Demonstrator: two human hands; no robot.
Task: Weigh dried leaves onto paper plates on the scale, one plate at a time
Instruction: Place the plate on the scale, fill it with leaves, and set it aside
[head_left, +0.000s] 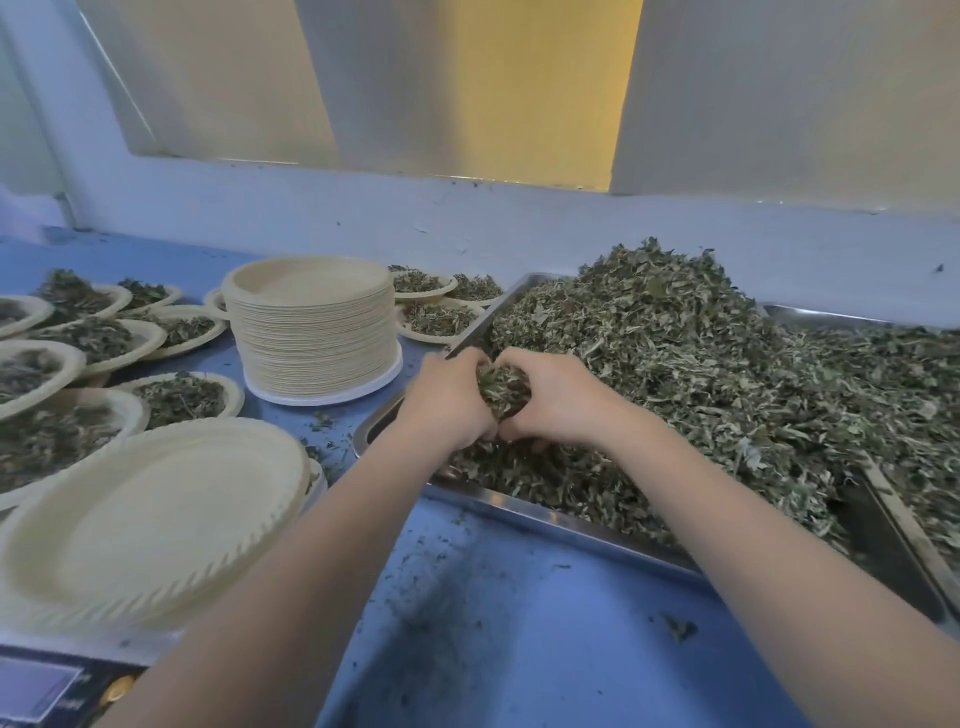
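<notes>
So we've got both hands in the metal tray (545, 514), which is heaped with dried leaves (701, 364). Our left hand (449, 400) and right hand (558, 397) are cupped together around one clump of leaves (503, 389), fingers curled in on it from both sides, just above the tray's near-left corner.

An empty paper plate (156, 519) sits on the scale (47, 680) at bottom left. Behind it there's a tall stack of empty plates (311, 332) on a white lid-looking base. Filled plates (182, 397) with small leaf piles spread across the left of the blue table (493, 623), plus a few more behind the stack.

A second tray (810, 314) peeks out on the right, mostly buried under leaves and cut off by the edge. The scale's display is cropped and too blurry to read. We can't see our fingertips; they're buried in the leaves.
</notes>
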